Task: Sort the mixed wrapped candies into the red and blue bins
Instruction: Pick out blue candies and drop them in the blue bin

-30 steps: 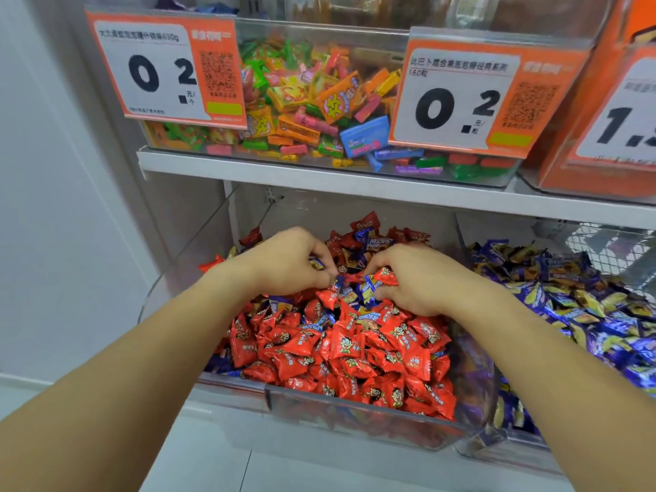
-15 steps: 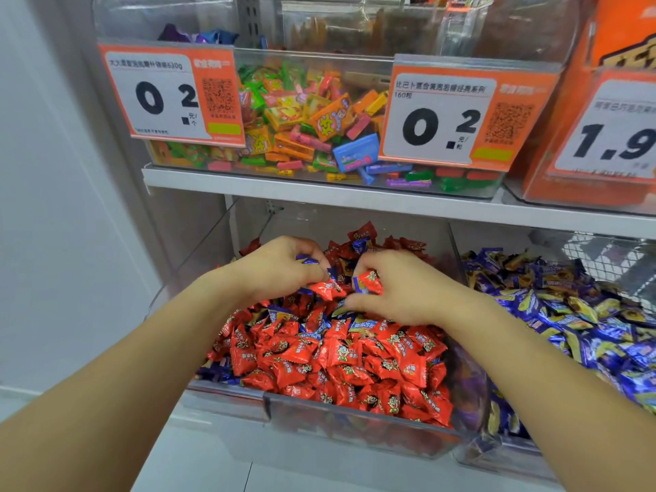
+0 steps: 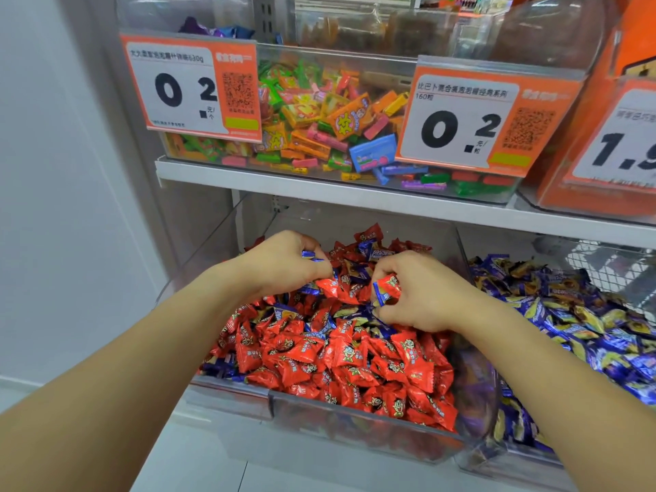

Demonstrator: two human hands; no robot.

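- Now both hands work in the clear plastic bin (image 3: pixel 372 442) heaped with red wrapped candies (image 3: pixel 340 353) and a scattering of blue wrapped candies (image 3: pixel 358 275) at its 12 o'clock end.
- Left hand (image 3: pixel 284 264) has its fingers curled around a blue-wrapped candy (image 3: pixel 311 256), fingertips down in the pile.
- Right hand (image 3: pixel 422 296) pinches a small bunch of candies (image 3: pixel 387 289), red and blue, between thumb and fingers.
- At 3 o'clock of this bin, just beside it, sits a second clear bin (image 3: pixel 518 463) of blue-and-yellow wrapped candies (image 3: pixel 582 314).
- At 12 o'clock, above the white shelf (image 3: pixel 355 193), a clear tub (image 3: pixel 355 58) holds multicoloured gum bars (image 3: pixel 333 126) behind two orange price tags (image 3: pixel 191 87).
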